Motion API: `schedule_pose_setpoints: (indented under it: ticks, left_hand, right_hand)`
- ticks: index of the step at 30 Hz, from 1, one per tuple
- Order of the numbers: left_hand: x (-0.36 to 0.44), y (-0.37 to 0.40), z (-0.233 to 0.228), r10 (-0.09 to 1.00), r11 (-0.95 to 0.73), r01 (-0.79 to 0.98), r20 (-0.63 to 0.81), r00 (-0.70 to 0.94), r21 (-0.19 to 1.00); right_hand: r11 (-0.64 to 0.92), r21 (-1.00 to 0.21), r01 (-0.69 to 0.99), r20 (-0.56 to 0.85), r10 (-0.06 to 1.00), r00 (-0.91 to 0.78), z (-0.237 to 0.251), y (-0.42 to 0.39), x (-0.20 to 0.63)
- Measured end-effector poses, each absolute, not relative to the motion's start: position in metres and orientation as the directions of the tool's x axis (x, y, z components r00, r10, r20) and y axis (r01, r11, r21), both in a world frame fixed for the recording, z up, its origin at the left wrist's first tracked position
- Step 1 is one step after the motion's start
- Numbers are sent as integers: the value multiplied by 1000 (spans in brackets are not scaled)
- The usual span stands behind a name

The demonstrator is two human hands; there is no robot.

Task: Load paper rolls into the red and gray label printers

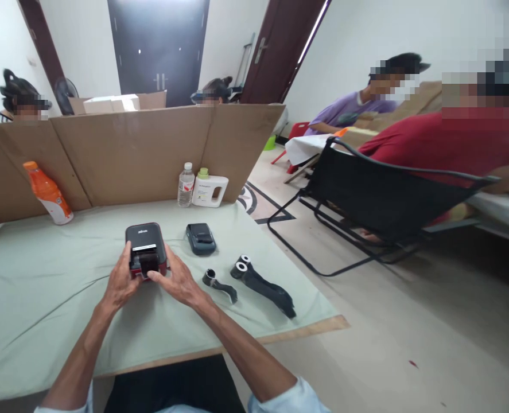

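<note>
A black portable label printer (144,236) with a red lower edge is between my two hands, over the cloth. My left hand (123,281) grips its left side. My right hand (177,278) wraps its right side, the thumb on a dark strip (148,265) at the printer's near end. The undersides of both hands' fingers are hidden. To the right sits a smaller dark portable printer (201,238). Nearer to me are a small black roll with a loose tail (220,286) and two larger rolls with white cores and a long black strip (265,285).
Cardboard panels (138,155) stand along the back of the cloth-covered table (56,321). Before them are an orange bottle (47,192), a clear water bottle (186,186) and a white jug (210,189). Several people sit nearby, one in a black folding chair (379,189) at right.
</note>
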State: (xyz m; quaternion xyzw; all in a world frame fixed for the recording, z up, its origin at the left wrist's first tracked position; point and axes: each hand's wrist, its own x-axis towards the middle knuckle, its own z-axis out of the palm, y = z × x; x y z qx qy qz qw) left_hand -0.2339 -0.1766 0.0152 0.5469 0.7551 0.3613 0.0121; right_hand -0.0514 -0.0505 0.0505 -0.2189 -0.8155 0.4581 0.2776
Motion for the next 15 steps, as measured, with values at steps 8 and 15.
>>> schedule_pose_setpoints:
  ticks: [8, 15]
  left_hand:
    - [-305, -261, 49, 739, 354, 788, 366, -565, 504]
    - [-318, -278, 38, 687, 442, 700, 290, -666, 561]
  right_hand:
    - [412, -911, -25, 203, 394, -896, 72, -93, -136]
    - [448, -891, -68, 237, 333, -913, 50, -103, -162]
